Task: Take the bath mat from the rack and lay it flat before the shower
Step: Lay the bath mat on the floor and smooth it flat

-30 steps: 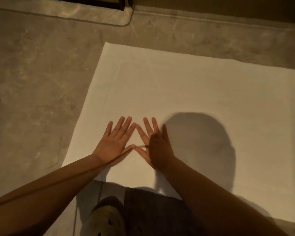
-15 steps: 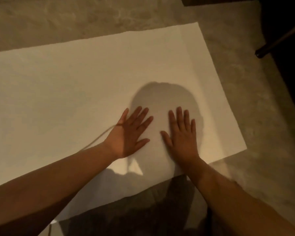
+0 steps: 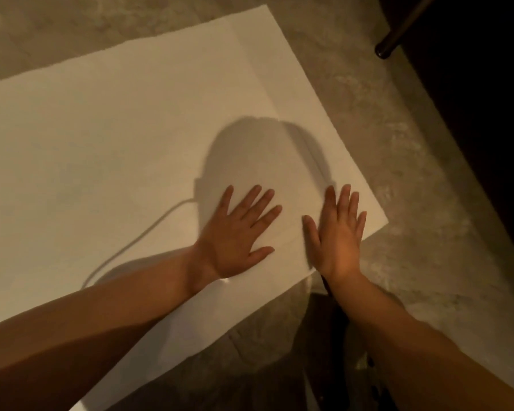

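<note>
Left hand (image 3: 235, 243) and right hand (image 3: 339, 241), fingers (image 3: 257, 198) released flat, press smooth, seemingly cloth rectangular bath mat (image 3: 101, 137).

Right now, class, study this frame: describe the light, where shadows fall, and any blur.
Head view: dim, warm light; a rounded head shadow falls on the mat at and beyond the left hand and right hand, both pressed flat; the right hand's fingers look slightly blurred; the top right corner is almost black.
</note>
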{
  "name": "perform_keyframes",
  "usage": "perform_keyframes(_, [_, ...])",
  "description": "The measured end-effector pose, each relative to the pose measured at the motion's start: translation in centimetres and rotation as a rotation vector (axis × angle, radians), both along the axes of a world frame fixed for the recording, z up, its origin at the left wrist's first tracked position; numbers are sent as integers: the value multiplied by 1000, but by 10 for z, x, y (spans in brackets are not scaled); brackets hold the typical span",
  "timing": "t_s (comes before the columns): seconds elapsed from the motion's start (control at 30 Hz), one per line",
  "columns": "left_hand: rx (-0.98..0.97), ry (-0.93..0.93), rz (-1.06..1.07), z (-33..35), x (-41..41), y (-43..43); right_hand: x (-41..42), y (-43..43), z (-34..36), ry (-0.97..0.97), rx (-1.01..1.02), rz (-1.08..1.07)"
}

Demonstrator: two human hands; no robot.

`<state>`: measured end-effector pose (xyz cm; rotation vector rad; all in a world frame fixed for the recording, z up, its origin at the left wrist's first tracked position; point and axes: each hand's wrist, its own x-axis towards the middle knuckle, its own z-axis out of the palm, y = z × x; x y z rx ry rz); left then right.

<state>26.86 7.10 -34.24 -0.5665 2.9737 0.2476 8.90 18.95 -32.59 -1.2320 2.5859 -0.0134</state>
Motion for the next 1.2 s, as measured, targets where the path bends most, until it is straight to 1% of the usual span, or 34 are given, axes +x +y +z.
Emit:
perform_keyframes(0.1, [-17, 9, 20, 2, 16, -5, 20, -21, 1, -7, -31, 92])
perform_keyframes(0.2, [-12, -24, 114, 5, 49, -13, 49, -49, -2, -57, -51, 252])
perform_keyframes(0.3, [-7, -48, 219, 10, 97, -23, 83, -81, -7, -65, -46, 399])
perform_keyframes(0.37, [36, -37, 316, 13, 136, -27, 109, -101, -8, -70, -45, 500])
perform_keyframes(0.5, [48, -113, 582, 20, 212, -20, 163, -130, -9, -66, -34, 703])
perform_keyframes(0.57, [51, -142, 661, 26, 240, -11, 185, -140, -6, -83, -36, 738])
perform_keyframes(0.67, [67, -193, 759, 27, 269, 2, 204, -145, -3, -46, -4, 724])
perform_keyframes(0.8, [96, -268, 805, 20, 282, 3, 202, -149, 3, -55, 85, 783])
perform_keyframes(0.9, [102, -282, 799, 20, 277, -7, 183, -159, 18, -56, 196, 943])
perform_keyframes(0.97, [115, -279, 780, 21, 270, -15, 157, -162, 35, -46, 261, 1077])
perform_keyframes(1.03, [132, -276, 760, 22, 260, -21, 123, -163, 55, -2, 322, 1167])
perform_keyframes(1.13, [160, -286, 771, 29, 244, -25, 82, -159, 81, 18, 407, 1150])
perform_keyframes(1.2, [157, -306, 760, 36, 237, -25, 68, -156, 87, 19, 417, 1121])
